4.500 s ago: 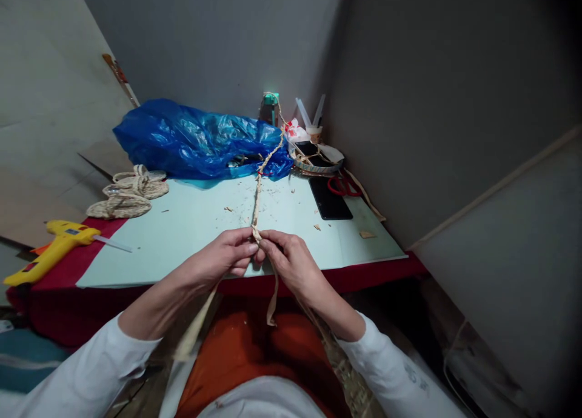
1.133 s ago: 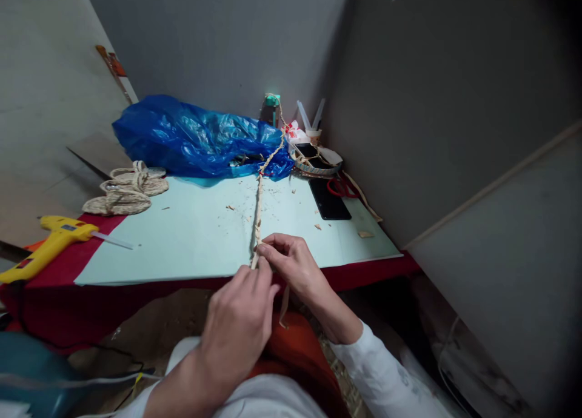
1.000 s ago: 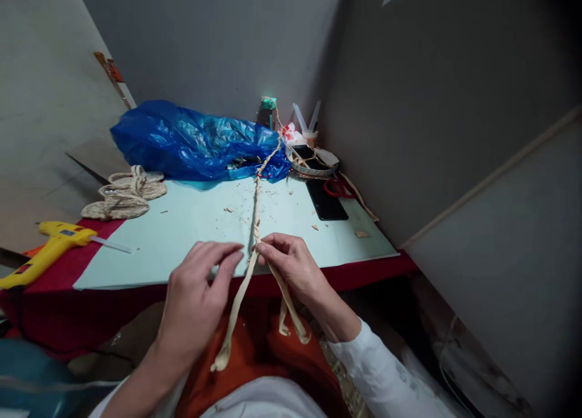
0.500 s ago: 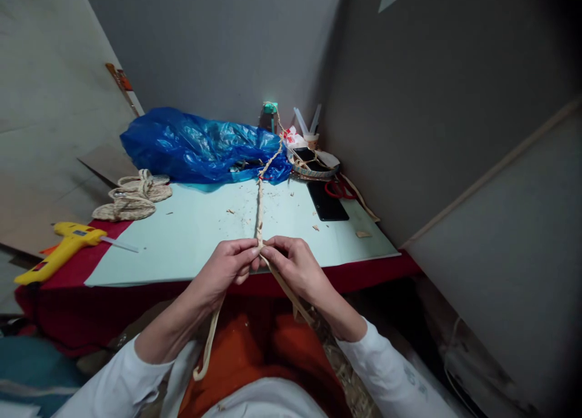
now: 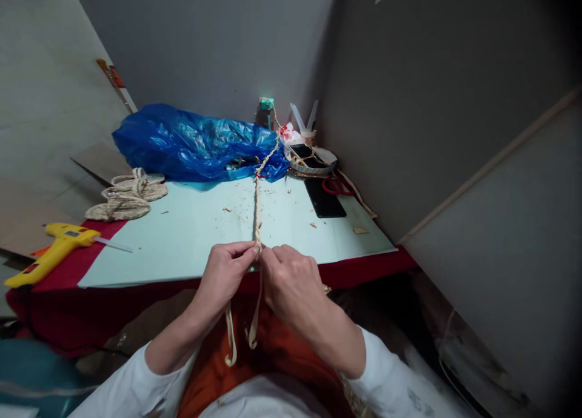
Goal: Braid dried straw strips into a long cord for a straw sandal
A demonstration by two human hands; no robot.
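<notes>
A pale braided cord (image 5: pixel 257 206) of flat plant fibre runs from my hands up over the pale sheet to a green-capped bottle (image 5: pixel 265 112) at the wall. My left hand (image 5: pixel 225 272) pinches the braid's near end between thumb and forefinger. Right against it, my right hand (image 5: pixel 291 278) is closed, with its back turned up and its fingertips hidden at the braid's end. Two loose fibre strands (image 5: pixel 230 339) dangle below my hands over the orange cloth on my lap.
A blue plastic bag (image 5: pixel 191 142) lies at the back. Woven straw slippers (image 5: pixel 120 206) and a yellow glue gun (image 5: pixel 59 248) are on the left. To the right are a black phone (image 5: pixel 325 199), red-handled scissors (image 5: pixel 336 186) and a round tray (image 5: pixel 313 167). Fibre scraps dot the pale sheet (image 5: pixel 191 236).
My right hand has rolled over, its back now facing up. The strand that ran under it toward my right forearm is out of sight there, and two strands now hang between my hands.
</notes>
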